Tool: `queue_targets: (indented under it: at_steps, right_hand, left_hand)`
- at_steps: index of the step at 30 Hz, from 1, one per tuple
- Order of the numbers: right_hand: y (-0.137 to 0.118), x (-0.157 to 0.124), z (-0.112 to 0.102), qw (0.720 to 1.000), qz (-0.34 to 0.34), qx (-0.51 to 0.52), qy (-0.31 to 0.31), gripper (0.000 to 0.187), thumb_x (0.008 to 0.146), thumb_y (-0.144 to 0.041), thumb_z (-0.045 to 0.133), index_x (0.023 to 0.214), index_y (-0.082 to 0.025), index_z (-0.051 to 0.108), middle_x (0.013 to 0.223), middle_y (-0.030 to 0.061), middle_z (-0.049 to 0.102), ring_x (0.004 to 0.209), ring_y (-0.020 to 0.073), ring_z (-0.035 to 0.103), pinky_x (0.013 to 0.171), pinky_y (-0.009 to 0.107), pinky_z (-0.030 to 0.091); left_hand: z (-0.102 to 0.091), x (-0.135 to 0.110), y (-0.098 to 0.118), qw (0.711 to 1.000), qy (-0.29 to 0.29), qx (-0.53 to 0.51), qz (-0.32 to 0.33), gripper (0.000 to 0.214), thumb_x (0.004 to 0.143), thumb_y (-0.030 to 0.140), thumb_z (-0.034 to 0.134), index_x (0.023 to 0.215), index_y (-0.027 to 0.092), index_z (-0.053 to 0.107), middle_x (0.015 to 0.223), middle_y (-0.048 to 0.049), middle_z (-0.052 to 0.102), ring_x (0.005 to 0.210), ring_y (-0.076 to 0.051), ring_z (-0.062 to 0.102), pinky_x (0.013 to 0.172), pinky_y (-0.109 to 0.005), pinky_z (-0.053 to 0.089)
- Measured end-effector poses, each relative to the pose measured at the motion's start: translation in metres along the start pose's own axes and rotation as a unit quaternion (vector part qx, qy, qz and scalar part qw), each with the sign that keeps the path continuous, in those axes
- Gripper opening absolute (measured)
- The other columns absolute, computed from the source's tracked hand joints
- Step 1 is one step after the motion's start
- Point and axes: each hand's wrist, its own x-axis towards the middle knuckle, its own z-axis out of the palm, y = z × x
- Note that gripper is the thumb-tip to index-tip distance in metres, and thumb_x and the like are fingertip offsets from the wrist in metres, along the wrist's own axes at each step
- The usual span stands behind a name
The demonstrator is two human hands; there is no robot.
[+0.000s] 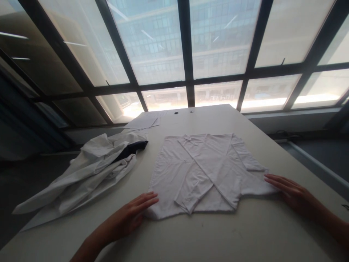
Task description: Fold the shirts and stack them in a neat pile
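The left hand (133, 214) lies flat and open, fingertips on the near left corner of a white shirt (204, 171). The right hand (289, 191) is also flat and open, fingers on the shirt's near right corner; neither grips anything. The shirt lies spread, sleeves folded across it, mid-table (245, 233). Left of the shirt sits a crumpled heap of white garments (89, 171); beyond it, paper sheets (144, 122).
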Motion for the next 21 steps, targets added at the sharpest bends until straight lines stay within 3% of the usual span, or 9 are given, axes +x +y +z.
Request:
queue_targets:
  at_steps: [5,9,12,15,21]
  right_hand:
    - [-0.007,0.011,-0.001,0.999,0.020,0.040,0.013,0.030,0.090,-0.026,0.053,0.108,-0.034,0.076,0.128,0.0055,0.070,0.121,0.0273,0.064,0.101,0.046,0.054]
    - [-0.014,0.024,-0.008,0.992,0.061,0.102,0.052,0.024,0.090,-0.045,0.059,0.095,-0.032,0.078,0.118,0.0094,0.074,0.116,0.0300,0.066,0.098,0.046,0.055]
    - [-0.017,0.037,-0.015,0.983,0.087,0.147,0.068,0.032,0.087,-0.056,0.064,0.094,-0.029,0.080,0.117,0.0118,0.074,0.115,0.0317,0.066,0.099,0.047,0.054]
    - [-0.017,0.053,-0.020,0.971,0.121,0.195,0.066,0.037,0.084,-0.060,0.067,0.095,-0.028,0.081,0.116,0.0109,0.074,0.110,0.0316,0.068,0.099,0.047,0.053]
    - [-0.006,0.088,-0.020,0.933,0.215,0.287,0.036,0.047,0.082,-0.065,0.068,0.096,-0.023,0.082,0.115,0.0106,0.075,0.108,0.0332,0.068,0.098,0.044,0.052]
  left_hand:
    - [0.012,0.006,-0.025,0.999,0.032,0.000,0.028,0.055,0.090,0.005,0.047,0.132,0.036,0.065,0.140,-0.0030,0.062,0.134,-0.024,0.053,0.110,-0.045,0.047]
    - [0.014,0.018,-0.044,0.992,0.077,-0.095,0.025,0.031,0.098,0.019,0.048,0.102,0.028,0.077,0.126,-0.0081,0.070,0.125,-0.025,0.061,0.105,-0.042,0.050]
    - [0.003,0.030,-0.051,0.978,0.086,-0.189,-0.018,0.030,0.100,0.039,0.052,0.098,0.025,0.079,0.117,-0.0101,0.074,0.112,-0.026,0.068,0.099,-0.041,0.053]
    - [-0.010,0.048,-0.054,0.955,0.099,-0.267,-0.083,0.039,0.092,0.054,0.060,0.096,0.021,0.080,0.107,-0.0112,0.076,0.100,-0.028,0.071,0.091,-0.038,0.055]
    - [-0.025,0.082,-0.059,0.912,0.145,-0.330,-0.195,0.049,0.081,0.061,0.069,0.087,0.014,0.077,0.087,-0.0080,0.076,0.080,-0.025,0.066,0.074,-0.031,0.052]
